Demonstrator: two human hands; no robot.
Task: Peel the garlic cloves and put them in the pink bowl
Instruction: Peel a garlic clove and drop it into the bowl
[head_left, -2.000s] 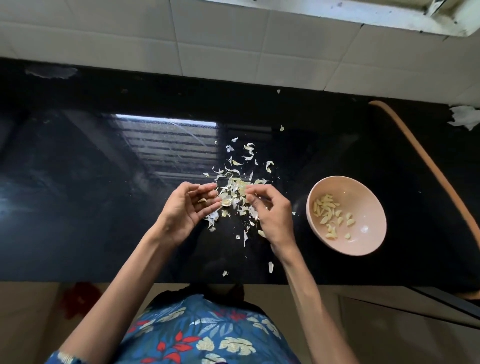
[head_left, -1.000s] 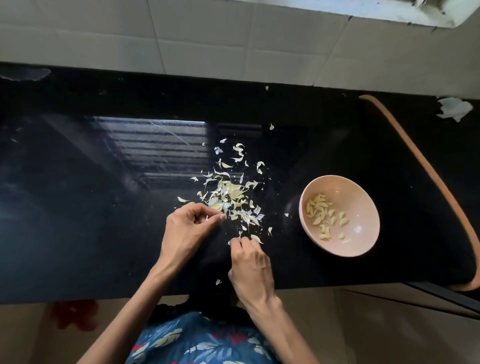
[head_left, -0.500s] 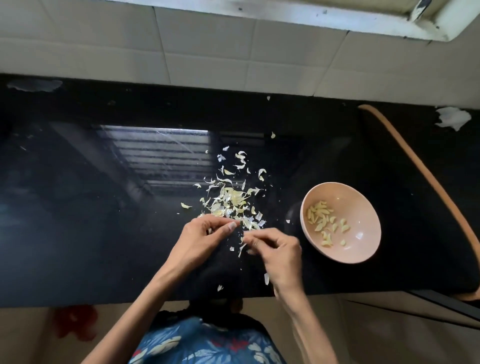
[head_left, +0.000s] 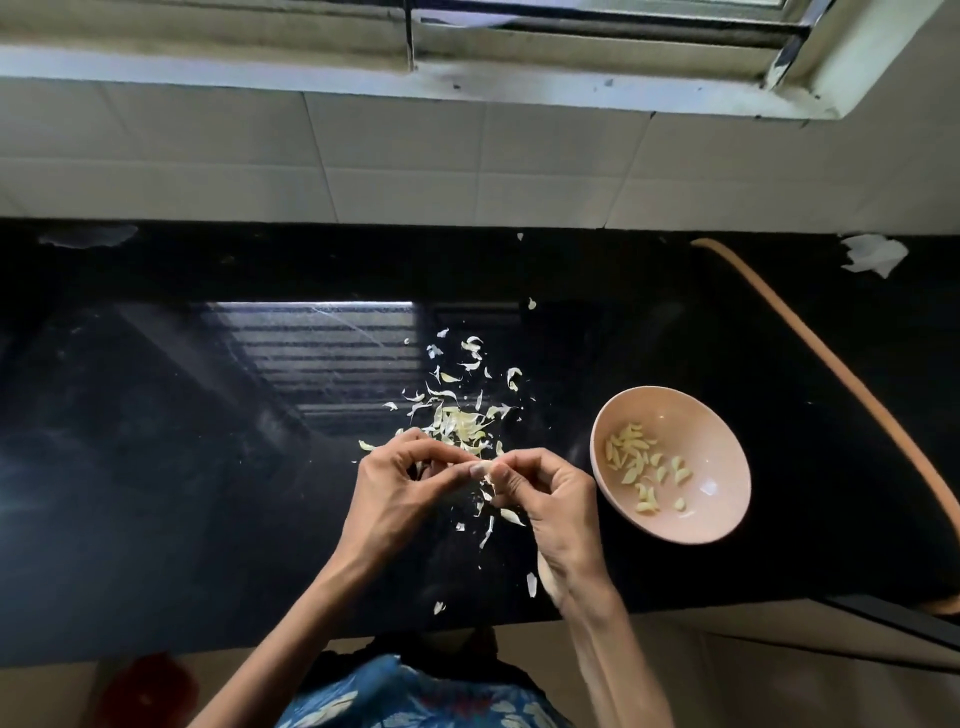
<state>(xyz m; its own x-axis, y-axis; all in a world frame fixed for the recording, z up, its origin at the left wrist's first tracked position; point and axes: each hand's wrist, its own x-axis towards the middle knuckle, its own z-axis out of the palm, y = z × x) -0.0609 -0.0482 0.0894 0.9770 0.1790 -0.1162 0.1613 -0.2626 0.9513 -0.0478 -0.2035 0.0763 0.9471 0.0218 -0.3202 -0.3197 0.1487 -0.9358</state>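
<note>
Pink bowl (head_left: 693, 415) holds roughly twenty peeled cloves (head_left: 636, 462); left hand (head_left: 400, 483) and right hand (head_left: 550, 493) pinch one garlic clove (head_left: 485, 466).

Black counter (head_left: 156, 467), tiled wall (head_left: 415, 166), window frame (head_left: 571, 88), orange hose (head_left: 810, 343) at R, white scrap (head_left: 872, 254)

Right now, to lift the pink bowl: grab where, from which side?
Probably the right rim of the pink bowl, from the right: the inner wall there is bare, the peeled cloves lie toward the left, and the left hand and right hand pinch a garlic clove on that side.
</note>
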